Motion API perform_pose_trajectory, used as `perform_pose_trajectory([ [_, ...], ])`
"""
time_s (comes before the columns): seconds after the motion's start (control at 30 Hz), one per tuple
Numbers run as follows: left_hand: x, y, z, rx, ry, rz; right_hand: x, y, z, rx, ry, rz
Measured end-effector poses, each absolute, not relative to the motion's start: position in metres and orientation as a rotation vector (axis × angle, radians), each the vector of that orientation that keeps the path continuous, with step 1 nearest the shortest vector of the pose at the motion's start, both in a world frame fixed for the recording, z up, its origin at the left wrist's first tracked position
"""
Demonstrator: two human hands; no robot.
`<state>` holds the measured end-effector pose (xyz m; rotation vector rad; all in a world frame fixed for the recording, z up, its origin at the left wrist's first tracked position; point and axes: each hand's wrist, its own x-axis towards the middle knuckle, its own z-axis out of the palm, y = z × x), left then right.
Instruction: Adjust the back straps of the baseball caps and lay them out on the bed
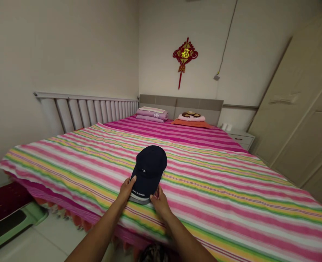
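Navy over the striped bedspread (226, 189), and here holds the cap (151, 165) by opposite brim edges in left hand (126, 189) and right hand (160, 201), about equally close, with crown away toward the headboard (197, 106), long axis leaning slightly right, contact beneath unclear.

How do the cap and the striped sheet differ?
The cap is mostly navy; the striped sheet is pink, white, yellow and green. The cap is far smaller than the striped sheet. The left hand and right hand hold the cap; the striped sheet lies spread out. Both show white.
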<state>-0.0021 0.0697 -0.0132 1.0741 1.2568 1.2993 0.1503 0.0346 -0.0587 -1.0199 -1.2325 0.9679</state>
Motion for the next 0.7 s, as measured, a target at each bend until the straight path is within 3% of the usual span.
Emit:
perform_pose_trajectory([
  [0.17,-0.005,0.045,-0.022,1.143,1.397,1.393,0.161,0.003,-0.054,-1.157,-1.367,0.928],
  [0.3,0.003,-0.007,-0.057,1.238,1.583,1.433,0.176,-0.041,-0.051,-1.265,-1.466,0.881],
  [0.47,0.027,-0.097,-0.1,1.385,1.465,1.154,0.199,-0.112,-0.063,-1.349,-1.588,0.945],
  [0.57,0.041,-0.132,-0.095,1.543,1.309,0.955,0.212,-0.152,-0.071,-1.395,-1.62,1.019],
  [0.7,0.059,-0.151,-0.053,1.639,1.174,0.905,0.228,-0.193,-0.045,-1.374,-1.512,1.047],
])
